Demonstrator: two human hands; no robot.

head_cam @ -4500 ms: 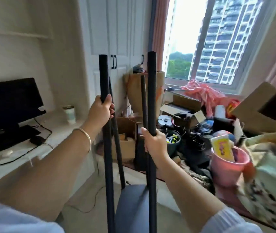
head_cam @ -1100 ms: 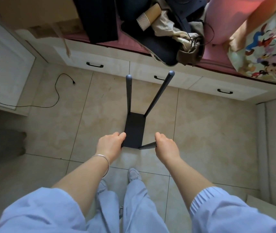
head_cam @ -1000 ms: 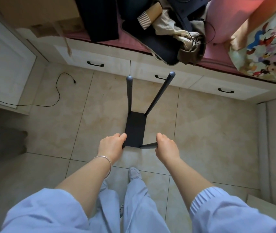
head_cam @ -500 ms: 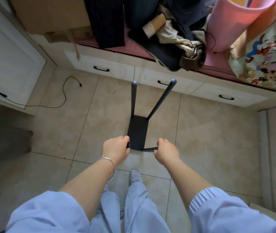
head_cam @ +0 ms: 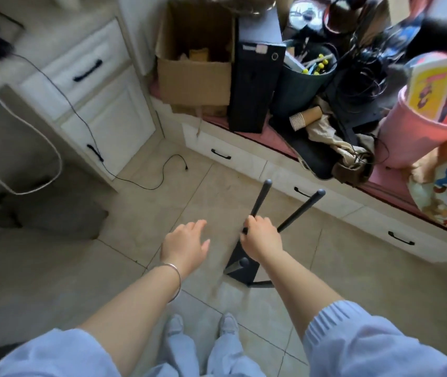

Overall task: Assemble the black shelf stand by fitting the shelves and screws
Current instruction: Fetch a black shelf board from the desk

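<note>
A person in pale blue sleeves stands over a partly built black metal shelf stand [head_cam: 247,263] on a beige tiled floor [head_cam: 140,202], seen from a head-worn camera looking down. The right hand [head_cam: 261,238] curls around one of the stand's slim black round poles [head_cam: 260,198], gripping it below its capped top. The left hand [head_cam: 185,244], a silver bangle [head_cam: 174,276] on its wrist, hangs free to the left of the stand, fingers loosely spread and holding nothing.

The stand sits just ahead of the person's pale shoes [head_cam: 174,326], near the white drawer fronts [head_cam: 233,156] of a window seat. One flat black shelf panel [head_cam: 244,268] is in place low between the poles; two far poles rise toward the camera, and the capped end of a nearer pole [head_cam: 237,265] shows beside the panel. A fourth pole is mostly hidden behind the right forearm.

By the look of it, the job is at an early stage: the frame stands with a single shelf fitted, and the upper lengths of the poles are bare. Further shelves and their screws would seem to remain, though no loose shelf or screw can be made out here. Whether the fitted shelf is screwed tight cannot be told.

A brown cardboard box [head_cam: 195,66], a black upright case [head_cam: 255,83] and a pink plastic bucket [head_cam: 418,131] crowd the seat beyond.
</note>
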